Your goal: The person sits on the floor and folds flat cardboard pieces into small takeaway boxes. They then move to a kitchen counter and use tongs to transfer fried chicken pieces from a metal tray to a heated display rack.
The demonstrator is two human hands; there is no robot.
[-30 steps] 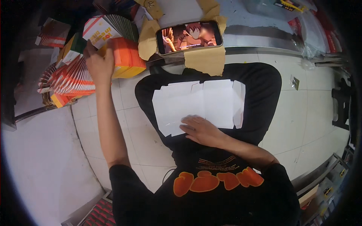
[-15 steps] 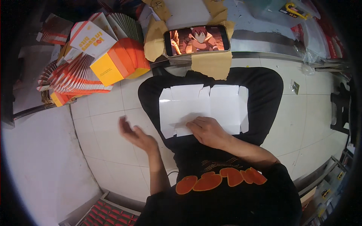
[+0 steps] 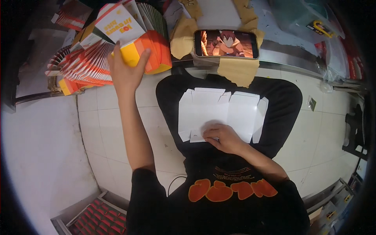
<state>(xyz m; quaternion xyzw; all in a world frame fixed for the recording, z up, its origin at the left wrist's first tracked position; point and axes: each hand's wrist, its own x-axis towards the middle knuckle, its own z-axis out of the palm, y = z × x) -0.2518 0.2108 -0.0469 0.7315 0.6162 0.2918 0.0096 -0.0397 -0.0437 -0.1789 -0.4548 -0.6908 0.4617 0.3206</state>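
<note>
A flat, unfolded carton lies across my lap with its plain white inner side up. Its side flaps and tabs stand slightly raised. My right hand is closed at the carton's near edge, with fingertips against a flap there. To the far left, my left hand is stretched out with thumb and fingers apart. It is at the yellow end of an orange and yellow stack of flat cartons; whether the fingers touch it is hard to tell.
A phone playing a cartoon leans on brown paper at the work surface's edge. Fanned red and white cartons lie at left. A clear plastic bin stands far right; a metal rack holds red and dark items near left.
My left hand has moved up and away from beside my lap to the carton stack. My right hand stays at the carton's near edge. The whole view has shifted slightly.
</note>
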